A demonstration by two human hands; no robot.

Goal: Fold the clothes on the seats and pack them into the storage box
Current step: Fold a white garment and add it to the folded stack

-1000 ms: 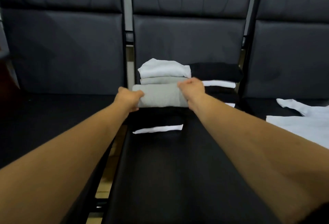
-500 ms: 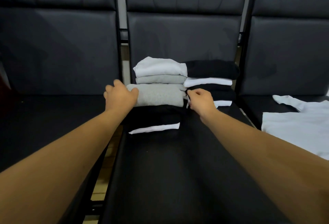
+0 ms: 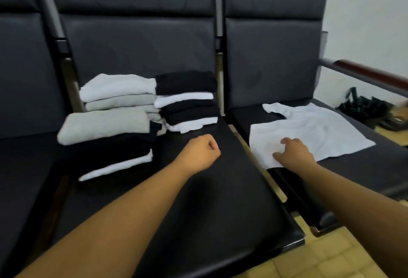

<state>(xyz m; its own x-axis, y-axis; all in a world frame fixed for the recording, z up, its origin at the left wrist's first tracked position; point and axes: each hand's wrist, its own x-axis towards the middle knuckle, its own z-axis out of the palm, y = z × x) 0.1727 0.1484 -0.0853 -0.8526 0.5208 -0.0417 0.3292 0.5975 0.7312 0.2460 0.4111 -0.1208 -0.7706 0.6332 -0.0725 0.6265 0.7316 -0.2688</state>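
Folded clothes stand in stacks at the back of the middle seat (image 3: 209, 200). A folded grey garment (image 3: 103, 125) tops the front stack, over black and white pieces. Behind it are a white-and-grey stack (image 3: 117, 87) and a black-and-white stack (image 3: 187, 98). An unfolded white shirt (image 3: 313, 129) lies flat on the right seat. My right hand (image 3: 293, 153) rests on the shirt's near left corner with fingers spread. My left hand (image 3: 202, 153) hovers over the middle seat, curled into a fist and holding nothing. No storage box is in view.
A narrow gap with a metal frame (image 3: 254, 151) separates the middle and right seats. A dark red armrest (image 3: 371, 72) borders the right seat. Dark items (image 3: 364, 107) lie on the yellow tiled floor (image 3: 331, 255) beyond it.
Both hands let go of the grey folded garment, which stays on the front stack. The view swung right. My right hand moved onto the white shirt and my left hand drew back into a fist.
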